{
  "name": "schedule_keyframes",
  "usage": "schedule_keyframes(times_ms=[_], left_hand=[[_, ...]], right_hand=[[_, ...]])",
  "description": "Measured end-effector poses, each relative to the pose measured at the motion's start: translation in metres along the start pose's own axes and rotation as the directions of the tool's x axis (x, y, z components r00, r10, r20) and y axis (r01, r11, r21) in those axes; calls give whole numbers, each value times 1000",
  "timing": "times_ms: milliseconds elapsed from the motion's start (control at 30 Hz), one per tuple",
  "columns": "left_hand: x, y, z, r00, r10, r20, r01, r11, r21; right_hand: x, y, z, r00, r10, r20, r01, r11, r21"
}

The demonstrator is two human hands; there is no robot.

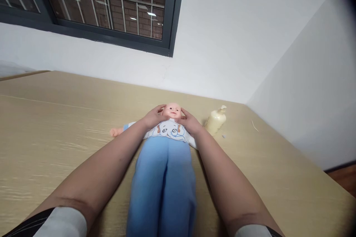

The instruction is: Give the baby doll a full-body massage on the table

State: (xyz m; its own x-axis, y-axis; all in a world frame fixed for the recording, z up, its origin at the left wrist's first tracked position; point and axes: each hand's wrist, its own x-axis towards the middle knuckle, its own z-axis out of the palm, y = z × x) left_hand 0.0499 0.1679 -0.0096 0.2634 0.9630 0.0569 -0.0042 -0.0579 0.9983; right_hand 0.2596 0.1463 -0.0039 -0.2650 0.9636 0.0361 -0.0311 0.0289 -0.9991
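A baby doll (167, 163) lies on its back on the wooden table (69, 118), its head away from me. It wears blue trousers and a white top with an elephant face on the chest. Cupped against one side of the doll's head is my left hand (155, 117), fingers curved round it. My right hand (190, 121) holds the opposite side in the same way, its thumb near the chin. One doll arm sticks out to the left past my forearm; the other is partly hidden behind my right wrist.
A cream pump bottle (216, 121) stands on the table to the right of the doll. Near it lie a small grey scrap (224, 136) and a thin pale strip (254, 126). Behind the table rise a white wall (222, 37) and a barred window (111, 3).
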Motion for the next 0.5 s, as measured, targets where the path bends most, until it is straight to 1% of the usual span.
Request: schedule_keyframes(times_ms=[67, 133, 200, 267, 333, 433, 500], left_hand=[[-1, 2, 1, 999, -8, 38, 12, 995, -102], [0, 3, 2, 998, -19, 55, 28, 986, -164], [0, 3, 2, 999, -32, 44, 40, 981, -188], [1, 2, 1, 999, -45, 10, 47, 980, -195], [1, 1, 0, 999, -38, -26, 34, 991, -132], [1, 0, 0, 999, -2, -41, 4, 999, 43], [1, 1, 0, 1000, 6, -29, -3, 995, 99]], right_hand=[[0, 1, -2, 999, 35, 27, -37, 995, 94], [2, 4, -4, 997, 68, 29, -71, 986, 150], [6, 7, -6, 994, 102, -24, -97, 983, 159], [9, 10, -8, 988, 116, -99, -105, 989, 107], [11, 11, -7, 988, 81, -130, -82, 997, -5], [8, 6, -2, 996, 7, -91, -22, 986, -168], [4, 2, 0, 998, -11, -56, -1, 980, -201]])
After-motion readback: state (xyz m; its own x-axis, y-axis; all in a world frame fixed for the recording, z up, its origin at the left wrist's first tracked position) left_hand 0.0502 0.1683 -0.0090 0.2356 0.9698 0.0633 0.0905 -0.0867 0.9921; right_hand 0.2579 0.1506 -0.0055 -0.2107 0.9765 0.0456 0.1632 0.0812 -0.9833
